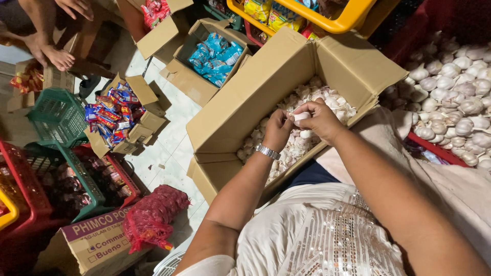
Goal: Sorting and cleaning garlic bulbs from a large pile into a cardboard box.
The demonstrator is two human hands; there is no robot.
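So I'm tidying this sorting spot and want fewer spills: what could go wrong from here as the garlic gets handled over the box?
Both hands, left hand and right hand, hold one garlic bulb above the open cardboard box; loose skins or cloves may fall past its edge onto the lap. The box sits tilted against the knees, so it could slide. The heaped garlic pile at the right might roll down.

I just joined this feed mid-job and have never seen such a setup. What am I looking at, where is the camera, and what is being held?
There is no machine: a person works bare-handed, filmed by a camera on their head looking down. The left hand, with a metal wristwatch, and the right hand hold one garlic bulb together over an open cardboard box of garlic. A pile of garlic lies to the right. On the tiled floor: boxes of snack packets, a green basket, a red mesh bag.
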